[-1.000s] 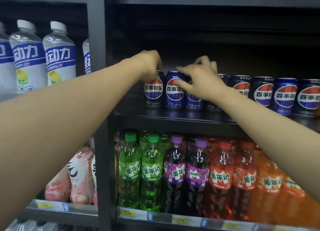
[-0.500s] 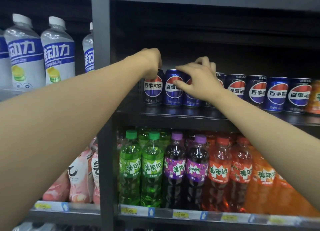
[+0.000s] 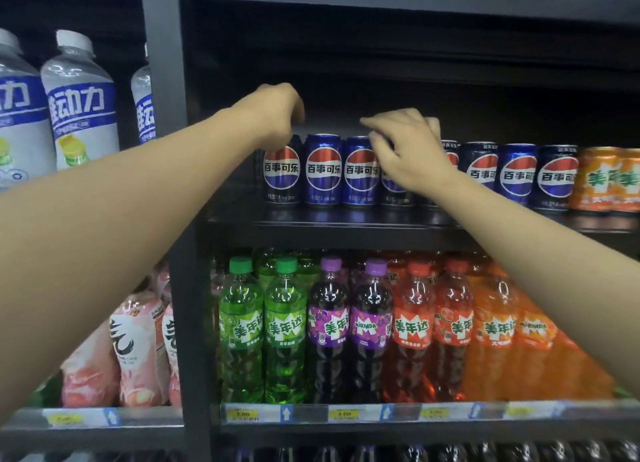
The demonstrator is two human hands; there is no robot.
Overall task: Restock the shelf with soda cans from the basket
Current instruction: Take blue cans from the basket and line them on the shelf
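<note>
**Lining Up the Blue Cans**

Both hands reach up to the dark shelf (image 3: 346,224) where the blue soda cans (image 3: 323,170) stand in a row. The left hand (image 3: 273,115) curls down over the top of the first can (image 3: 281,174) at the left end of the row. It looks like it is gripping that can's rim, but the fingers are hidden behind the hand, so I cannot tell for sure. The right hand (image 3: 405,149) is a few cans further along the row. Its fingers are bent over the can tops, and I cannot tell if they pinch one or only touch.

The basket is not in view.

To do this well, I think the hands should nudge each can gently until it stands straight, with the label facing out.

The cans are round, smooth, shiny metal. They may slip or tip and knock the next can. The shelf is flat, hard and dark. Right of the row stand orange cans (image 3: 604,181).
</note>
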